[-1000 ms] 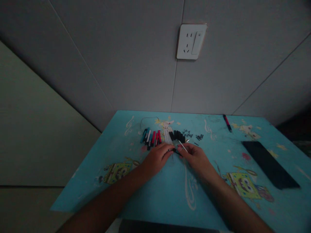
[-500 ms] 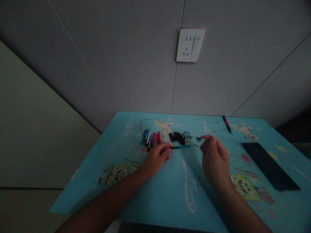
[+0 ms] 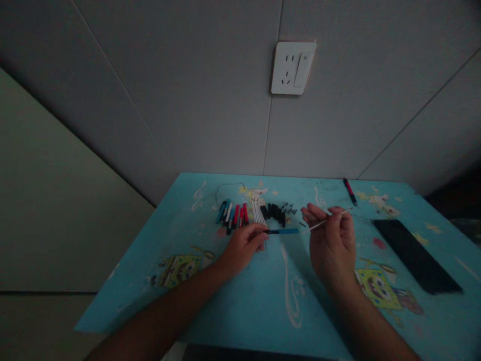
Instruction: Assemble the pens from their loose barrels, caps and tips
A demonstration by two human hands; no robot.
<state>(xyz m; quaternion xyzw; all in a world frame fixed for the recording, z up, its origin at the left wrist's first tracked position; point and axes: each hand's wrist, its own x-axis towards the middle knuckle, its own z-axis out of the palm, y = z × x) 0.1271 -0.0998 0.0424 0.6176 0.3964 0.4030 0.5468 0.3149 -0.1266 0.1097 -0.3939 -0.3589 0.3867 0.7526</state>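
My left hand [image 3: 246,243] pinches a blue pen barrel [image 3: 283,231] by its dark end, so the barrel lies level and points right. In my right hand [image 3: 332,235] a thin white pen refill [image 3: 323,223] is held between thumb and fingers, the other fingers partly spread. The refill slants, its lower left end close to the open end of the barrel but apart from it. Behind my left hand lie several white refills [image 3: 257,211] side by side. Left of them is a row of blue, white and red pen barrels [image 3: 233,215].
Black pen parts [image 3: 276,213] and small grey tips [image 3: 288,207] lie behind the barrel. A red and black pen [image 3: 349,191] rests at the back right, and a dark flat strip [image 3: 417,255] at the right. A wall with a socket [image 3: 293,68] borders the table [image 3: 240,311].
The refill in my right hand has turned from nearly upright to a slant, its end now towards the barrel. My right fingers have opened out. My left hand has barely moved.
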